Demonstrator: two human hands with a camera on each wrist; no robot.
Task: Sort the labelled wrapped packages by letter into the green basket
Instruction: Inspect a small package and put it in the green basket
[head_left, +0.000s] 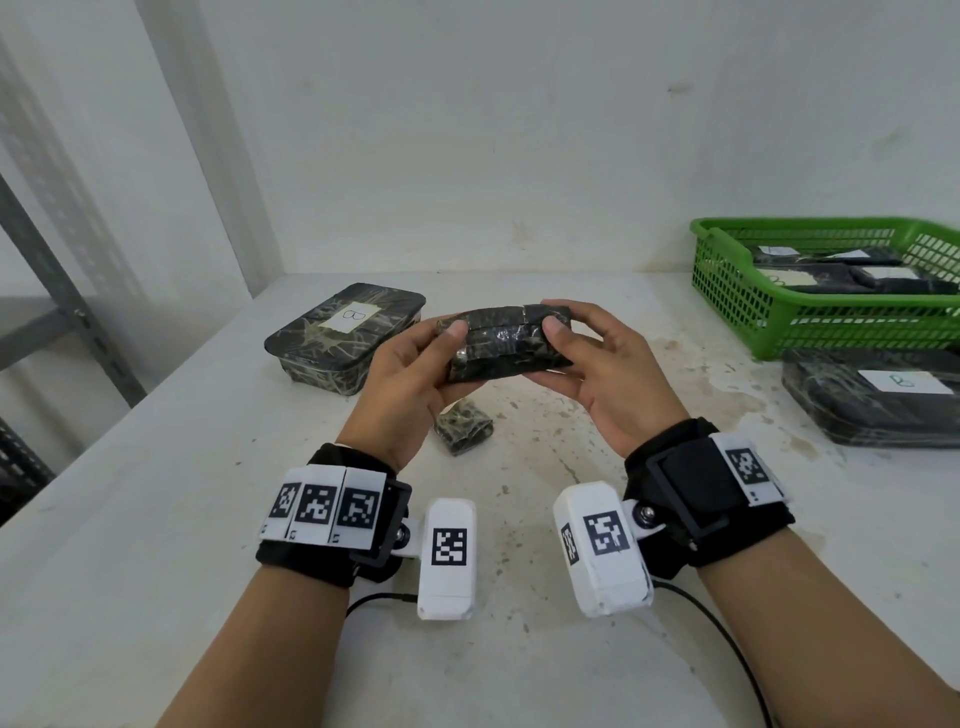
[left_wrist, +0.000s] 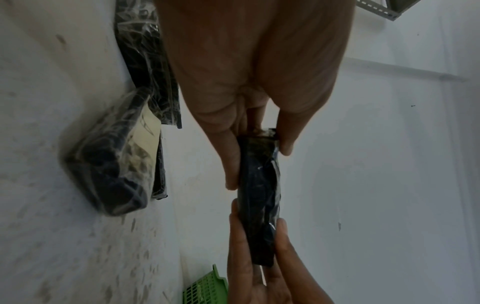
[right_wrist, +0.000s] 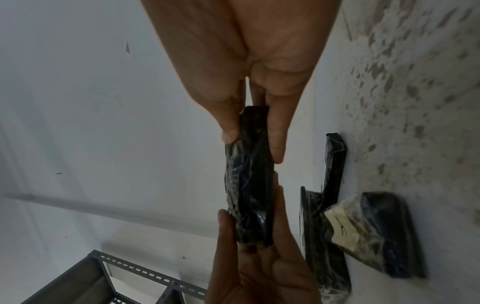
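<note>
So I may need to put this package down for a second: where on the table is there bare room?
Bare table lies near the left edge, in front of the B-labelled container, and between that container and the green basket at the back. It is crowded on the right, where a wrapped box sits against the basket, and under the hands, by the small package.

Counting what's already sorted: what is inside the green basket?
The green basket holds several dark wrapped packages bearing white labels. Their letters are too small to read, and anything beneath them is hidden.
</note>
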